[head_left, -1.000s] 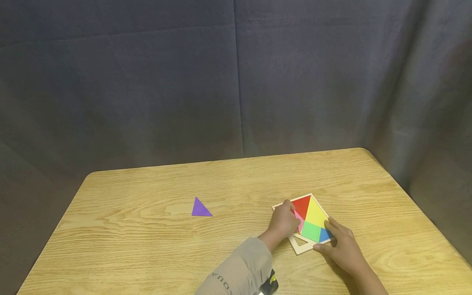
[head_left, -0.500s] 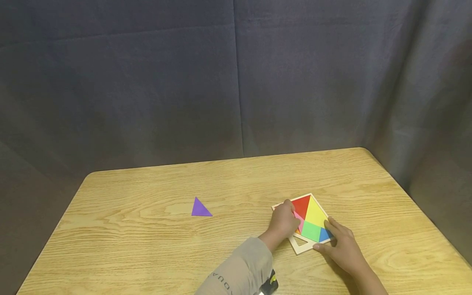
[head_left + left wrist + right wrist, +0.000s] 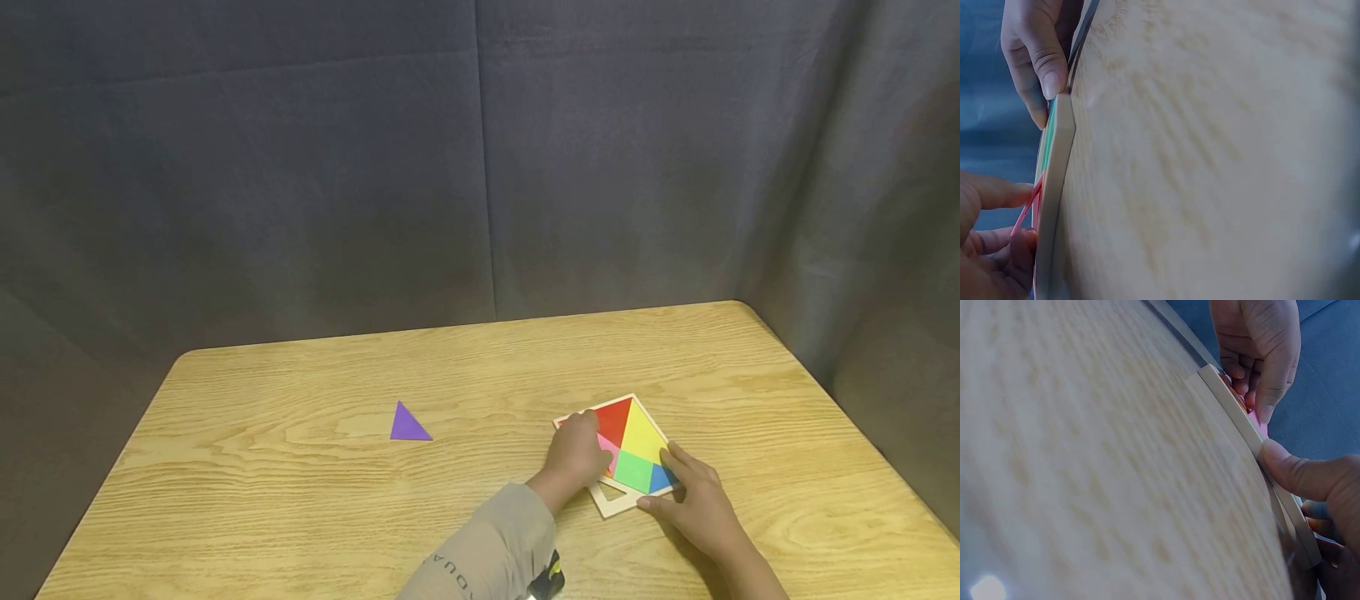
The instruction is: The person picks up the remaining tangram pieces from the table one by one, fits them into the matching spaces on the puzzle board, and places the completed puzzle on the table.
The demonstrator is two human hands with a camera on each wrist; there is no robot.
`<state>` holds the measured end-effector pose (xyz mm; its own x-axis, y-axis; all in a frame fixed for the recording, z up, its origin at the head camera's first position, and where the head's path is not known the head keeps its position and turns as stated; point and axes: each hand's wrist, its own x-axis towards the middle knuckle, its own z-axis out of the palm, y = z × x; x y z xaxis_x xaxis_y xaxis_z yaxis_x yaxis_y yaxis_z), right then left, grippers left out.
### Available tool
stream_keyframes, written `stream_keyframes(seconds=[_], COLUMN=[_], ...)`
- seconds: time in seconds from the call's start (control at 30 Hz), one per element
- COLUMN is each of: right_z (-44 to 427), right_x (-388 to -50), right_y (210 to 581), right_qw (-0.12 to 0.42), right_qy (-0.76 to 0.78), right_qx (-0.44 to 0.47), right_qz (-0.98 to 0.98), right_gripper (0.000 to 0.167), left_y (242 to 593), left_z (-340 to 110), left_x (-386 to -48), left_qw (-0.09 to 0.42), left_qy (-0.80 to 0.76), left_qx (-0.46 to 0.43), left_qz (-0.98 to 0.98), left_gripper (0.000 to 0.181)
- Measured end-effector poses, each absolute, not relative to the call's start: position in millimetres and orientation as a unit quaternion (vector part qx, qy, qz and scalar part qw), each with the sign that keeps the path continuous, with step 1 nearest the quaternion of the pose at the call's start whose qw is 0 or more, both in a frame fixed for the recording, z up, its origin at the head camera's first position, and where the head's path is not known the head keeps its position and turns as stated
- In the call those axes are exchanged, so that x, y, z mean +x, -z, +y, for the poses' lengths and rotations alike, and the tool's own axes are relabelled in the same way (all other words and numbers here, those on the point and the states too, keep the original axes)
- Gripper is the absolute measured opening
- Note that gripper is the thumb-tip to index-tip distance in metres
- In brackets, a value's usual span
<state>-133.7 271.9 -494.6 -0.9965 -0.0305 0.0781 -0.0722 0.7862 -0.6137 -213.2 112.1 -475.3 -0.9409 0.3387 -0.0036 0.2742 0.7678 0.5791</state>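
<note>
A wooden tangram tray (image 3: 606, 506) with coloured pieces lies at the right of the table in the head view. Red (image 3: 615, 418), yellow (image 3: 641, 433), green (image 3: 633, 472) and blue (image 3: 662, 477) pieces sit in it. My left hand (image 3: 576, 454) reaches over the tray's left side and pinches a pink tangram piece (image 3: 1027, 208), tilted up from the tray in the left wrist view. With thumb and fingers my right hand (image 3: 697, 500) grips the tray's near right corner. Left of the tray, a purple triangle (image 3: 408, 423) lies flat on the table. My left hand covers part of the tray.
The wood-grain table (image 3: 300, 500) has rounded far corners. Dark grey cloth (image 3: 337, 183) hangs behind it and along the sides. A small black and yellow object (image 3: 551, 575) shows beside the left sleeve (image 3: 487, 550).
My left fingers have shifted slightly over the pink piece, and more of it shows now. My right hand, the tray and the purple triangle have stayed in place.
</note>
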Motion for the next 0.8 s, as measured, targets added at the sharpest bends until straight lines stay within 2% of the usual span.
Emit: stream_keyframes(seconds=[0.5,0.8], right_z=[271.9,272.2], right_x=[-133.0,-133.2], right_y=[495.9,496.1], right_qw=[0.03,0.028], right_qy=[-0.322,-0.321], right_qx=[0.032,0.027], right_qz=[-0.946,-0.946], right_gripper=[0.081,0.082], left_y=[470.6,474.2], left_z=[110.4,110.9], left_x=[-208.4,-208.9], left_qw=[0.029,0.033], left_qy=[-0.244,-0.254], left_qx=[0.197,0.208], left_qz=[0.949,0.944], left_gripper=[0.023,0.025])
